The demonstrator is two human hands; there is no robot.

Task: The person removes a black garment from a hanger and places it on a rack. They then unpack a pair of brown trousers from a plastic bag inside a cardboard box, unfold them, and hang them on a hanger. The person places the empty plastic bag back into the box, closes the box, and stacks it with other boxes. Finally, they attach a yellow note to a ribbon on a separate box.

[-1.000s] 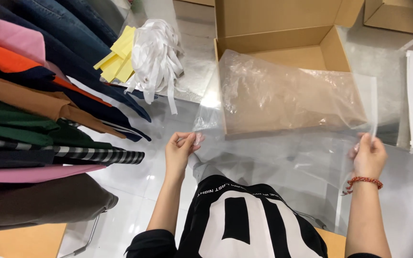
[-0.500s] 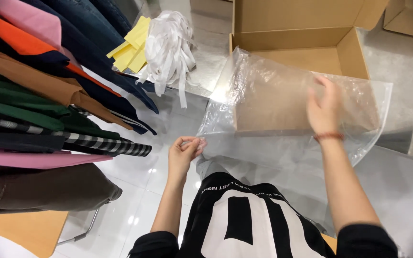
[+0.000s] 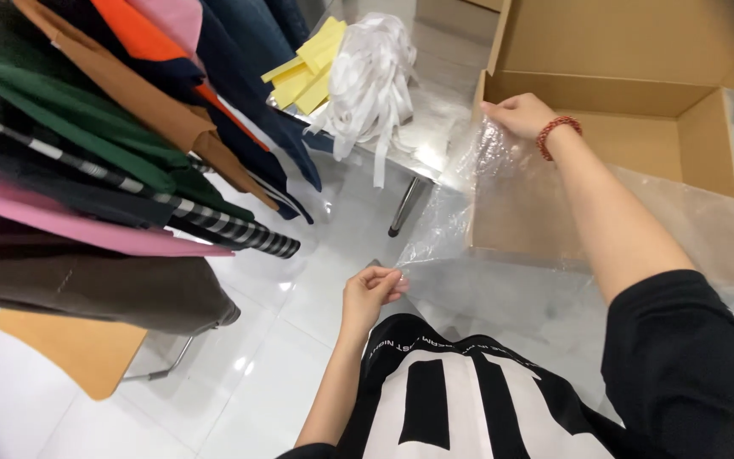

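A: What are the hands doing?

B: Both are pinching one clear plastic bag (image 3: 503,255). The left hand (image 3: 369,291) nips its near corner between thumb and fingertips, low, just in front of the person's black-and-white shirt (image 3: 469,399). The right hand (image 3: 520,115), with a red bead bracelet (image 3: 556,136) on its wrist, is stretched out and grips the bag's far edge, fingers closed on the film.

A: And where is the bag against the cardboard box (image 3: 630,102)?

B: Draped over the box's near wall. The far edge sits right at the box's front left corner, by the opening; the rest hangs down the near side toward the shirt.

A: How far along does it look?

B: Judging from this view, the bag is spread and held at two points but is not inside the box. The box interior looks bare, as far as I can see.

A: Anything else around?

B: Left of the box, a bundle of white straps (image 3: 371,76) and yellow paper sheets (image 3: 307,64) on a metal table (image 3: 435,140); further left, hanging garments (image 3: 112,170).
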